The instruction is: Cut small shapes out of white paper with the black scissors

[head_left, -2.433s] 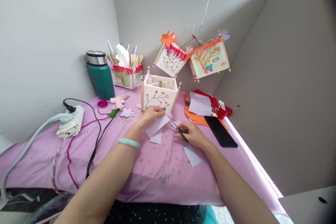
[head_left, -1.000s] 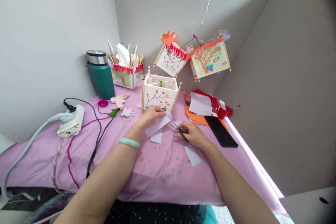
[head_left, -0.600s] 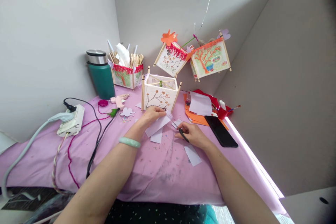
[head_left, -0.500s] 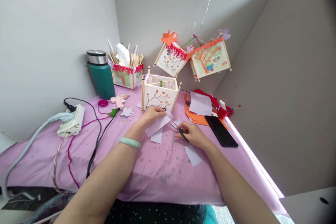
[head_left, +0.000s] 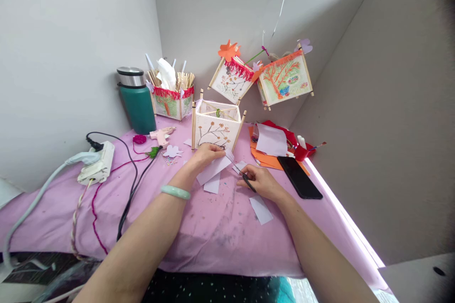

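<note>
My left hand [head_left: 210, 155] pinches a piece of pale lilac paper [head_left: 213, 170] in front of a white box-shaped lantern [head_left: 217, 130] with stick corners and a drawn flowering branch. In my right hand [head_left: 259, 181] is a pair of scissors [head_left: 248, 182] with dark handles, its fingers wrapped round them. The blades point up and left to the paper's edge near my left fingertips; whether they are cutting cannot be made out. Beneath the held sheet lies a paper scrap [head_left: 212, 184], and a further scrap [head_left: 260, 210] rests by my right wrist.
On the left stand a power strip [head_left: 95, 163] with cables, a green bottle [head_left: 138, 106] and a pink glue gun [head_left: 162, 136]. A black phone [head_left: 299, 177] lies right, beside orange paper [head_left: 263, 157]. Two decorated lanterns, including a tree-painted one [head_left: 286, 80], hang at the back.
</note>
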A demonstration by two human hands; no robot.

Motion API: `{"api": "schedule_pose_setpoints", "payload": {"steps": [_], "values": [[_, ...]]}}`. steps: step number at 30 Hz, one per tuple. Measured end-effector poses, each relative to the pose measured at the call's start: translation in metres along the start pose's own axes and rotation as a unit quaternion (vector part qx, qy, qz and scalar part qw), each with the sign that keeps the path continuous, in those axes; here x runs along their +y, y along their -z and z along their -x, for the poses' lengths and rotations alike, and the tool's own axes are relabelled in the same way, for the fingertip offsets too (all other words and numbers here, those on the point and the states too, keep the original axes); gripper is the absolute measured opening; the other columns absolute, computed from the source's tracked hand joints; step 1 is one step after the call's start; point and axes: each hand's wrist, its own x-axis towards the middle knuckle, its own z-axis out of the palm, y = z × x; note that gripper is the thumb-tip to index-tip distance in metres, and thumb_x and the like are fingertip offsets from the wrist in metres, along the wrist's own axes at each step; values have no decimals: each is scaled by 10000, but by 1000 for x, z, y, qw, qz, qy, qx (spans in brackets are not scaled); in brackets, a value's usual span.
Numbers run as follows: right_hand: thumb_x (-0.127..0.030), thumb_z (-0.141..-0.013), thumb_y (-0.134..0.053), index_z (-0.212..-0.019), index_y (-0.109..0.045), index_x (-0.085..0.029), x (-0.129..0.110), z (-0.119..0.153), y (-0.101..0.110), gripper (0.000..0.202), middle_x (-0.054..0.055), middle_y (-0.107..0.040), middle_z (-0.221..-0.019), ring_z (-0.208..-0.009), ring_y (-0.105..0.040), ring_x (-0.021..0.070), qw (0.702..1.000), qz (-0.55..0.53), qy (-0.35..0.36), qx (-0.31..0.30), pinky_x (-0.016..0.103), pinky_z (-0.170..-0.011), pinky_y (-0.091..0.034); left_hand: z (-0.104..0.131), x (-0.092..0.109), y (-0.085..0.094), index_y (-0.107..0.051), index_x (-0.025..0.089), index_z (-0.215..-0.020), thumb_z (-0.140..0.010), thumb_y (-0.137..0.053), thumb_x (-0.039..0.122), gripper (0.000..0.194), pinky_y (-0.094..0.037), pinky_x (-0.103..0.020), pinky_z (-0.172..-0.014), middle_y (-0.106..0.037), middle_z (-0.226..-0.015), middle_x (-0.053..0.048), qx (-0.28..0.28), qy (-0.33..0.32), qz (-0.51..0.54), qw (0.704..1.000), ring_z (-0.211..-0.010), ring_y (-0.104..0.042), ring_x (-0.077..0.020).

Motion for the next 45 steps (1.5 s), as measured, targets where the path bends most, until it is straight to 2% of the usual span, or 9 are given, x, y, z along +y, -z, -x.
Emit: {"api": "schedule_pose_setpoints", "payload": {"steps": [19, 38, 45], "values": [[-499, -722, -701, -831, -607, -208, -3, 1, 0, 325, -59, -496, -566, -531, -436, 110, 1000, 6, -5, 0, 235, -525, -316, 4, 6, -2, -688, 131, -715, -641, -701, 266, 154, -233, -222, -443, -536, -512, 29, 34, 1, -34, 999, -425, -374, -66], [-499, -710, -722, -825, -606, -201, -2, 0, 1, 340, -58, -500, -562, -534, -438, 108, 1000, 11, -3, -1, 230, -526, -311, 4, 7, -1, -700, 134, -719, -634, -732, 264, 158, -304, -223, -445, -600, -546, 7, 28, 22, -10, 999, -448, -469, -91], [-494, -710, -723, -831, -607, -204, 0, 1, 0, 335, -58, -500, -564, -532, -433, 106, 1000, 4, -3, -2, 224, -518, -306, 4, 5, -1, -696, 129, -714, -628, -737, 276, 175, -288, -221, -432, -598, -539, 4, 20, 20, -7, 1000, -438, -467, -91]]}}
